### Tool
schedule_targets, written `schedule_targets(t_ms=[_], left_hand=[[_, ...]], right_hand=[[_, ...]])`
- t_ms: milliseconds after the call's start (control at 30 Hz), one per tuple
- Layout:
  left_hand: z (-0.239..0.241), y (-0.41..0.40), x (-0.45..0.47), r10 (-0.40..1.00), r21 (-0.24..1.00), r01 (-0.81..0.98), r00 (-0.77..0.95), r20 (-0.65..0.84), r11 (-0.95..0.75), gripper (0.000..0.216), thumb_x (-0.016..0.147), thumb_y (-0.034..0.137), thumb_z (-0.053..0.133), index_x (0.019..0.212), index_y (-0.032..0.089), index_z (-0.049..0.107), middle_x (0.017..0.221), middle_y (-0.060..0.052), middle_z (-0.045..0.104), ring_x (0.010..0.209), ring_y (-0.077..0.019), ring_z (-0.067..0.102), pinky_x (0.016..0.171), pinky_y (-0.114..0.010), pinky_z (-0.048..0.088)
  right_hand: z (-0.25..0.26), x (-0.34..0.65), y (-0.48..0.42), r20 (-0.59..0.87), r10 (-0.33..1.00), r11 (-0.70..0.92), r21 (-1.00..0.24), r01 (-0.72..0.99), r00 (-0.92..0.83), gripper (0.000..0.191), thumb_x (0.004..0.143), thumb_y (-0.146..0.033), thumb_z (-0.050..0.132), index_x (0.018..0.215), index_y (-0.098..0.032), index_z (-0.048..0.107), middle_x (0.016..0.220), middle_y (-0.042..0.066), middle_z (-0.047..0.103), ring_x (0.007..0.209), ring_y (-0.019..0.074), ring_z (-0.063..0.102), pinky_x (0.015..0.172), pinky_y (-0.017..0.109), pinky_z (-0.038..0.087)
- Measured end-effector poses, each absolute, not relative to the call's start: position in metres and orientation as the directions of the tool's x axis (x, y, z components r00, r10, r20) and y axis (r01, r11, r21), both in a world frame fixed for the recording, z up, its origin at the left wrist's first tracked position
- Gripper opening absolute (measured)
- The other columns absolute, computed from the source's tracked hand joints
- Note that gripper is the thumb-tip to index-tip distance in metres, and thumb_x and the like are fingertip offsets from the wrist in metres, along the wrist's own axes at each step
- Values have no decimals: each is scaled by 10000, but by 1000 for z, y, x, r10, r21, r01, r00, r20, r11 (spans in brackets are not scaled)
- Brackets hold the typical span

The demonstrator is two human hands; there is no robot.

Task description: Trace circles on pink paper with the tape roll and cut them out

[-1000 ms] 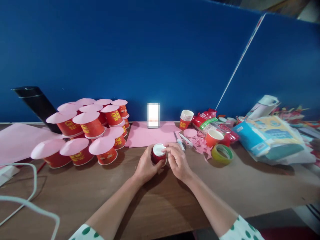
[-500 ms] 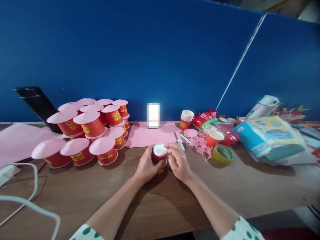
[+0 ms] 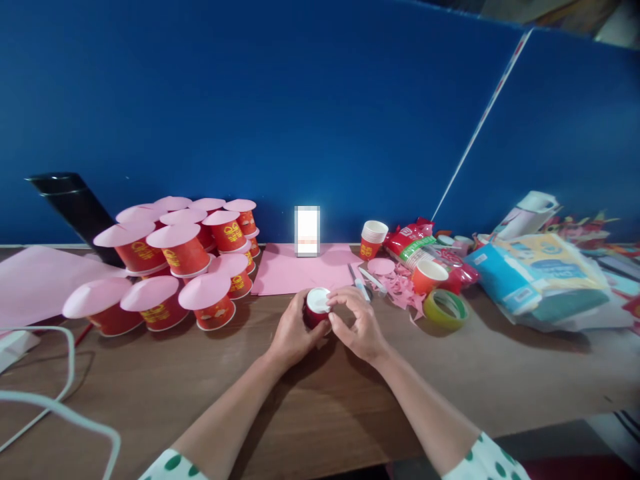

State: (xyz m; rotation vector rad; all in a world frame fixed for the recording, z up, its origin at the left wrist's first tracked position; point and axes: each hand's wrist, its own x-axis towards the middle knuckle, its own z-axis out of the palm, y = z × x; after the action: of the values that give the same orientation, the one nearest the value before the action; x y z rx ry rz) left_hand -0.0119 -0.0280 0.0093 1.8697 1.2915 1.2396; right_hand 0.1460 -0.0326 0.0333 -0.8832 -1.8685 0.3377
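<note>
A red paper cup [image 3: 317, 317] with its white end [image 3: 318, 299] facing up stands on the brown table in front of me. My left hand [image 3: 295, 331] is wrapped around the cup's left and near side. At the right edge of the white end, my right hand [image 3: 358, 325] has its thumb and index finger brought close together. A small whitish bit shows by those fingertips, too small to name. Behind the cup lie pink paper sheets [image 3: 300, 272], with a lit phone [image 3: 307, 233] upright at their back edge.
Several red cups with pink cone tops [image 3: 207, 293] stand stacked at left. To the right are nested cups [image 3: 373, 241], scissors [image 3: 361, 283], pink scraps [image 3: 400, 287], a tape roll [image 3: 446, 310] and a blue-and-yellow package [image 3: 540, 273]. A white cable [image 3: 70, 417] loops at front left.
My right hand's thumb and index finger have shifted slightly at the cup's edge, the thumb now against its right side. My left hand keeps its hold on the cup.
</note>
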Motion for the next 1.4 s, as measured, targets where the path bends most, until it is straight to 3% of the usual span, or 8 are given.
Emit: schedule_targets(t_ms=[600, 1400], left_hand=[[10, -29, -11, 906, 803, 426, 123, 404, -416, 460, 692, 259, 620, 1123, 215, 467, 1043, -44, 590, 930, -196, 562, 821, -327, 443], [11, -29, -11, 906, 797, 439, 121, 405, -415, 460, 672, 231, 619, 1105, 212, 466, 1019, -41, 594, 908, -198, 569, 810, -333, 451]], right_hand=[[27, 145, -27, 661, 726, 675, -632, 380, -190, 64, 806, -163, 565, 813, -218, 598, 921, 53, 631, 953, 203, 554, 877, 395, 429], [29, 150, -24, 643, 746, 656, -663, 360, -175, 120, 845, -187, 530, 890, -232, 632, 968, 53, 636, 968, 201, 562, 897, 395, 427]])
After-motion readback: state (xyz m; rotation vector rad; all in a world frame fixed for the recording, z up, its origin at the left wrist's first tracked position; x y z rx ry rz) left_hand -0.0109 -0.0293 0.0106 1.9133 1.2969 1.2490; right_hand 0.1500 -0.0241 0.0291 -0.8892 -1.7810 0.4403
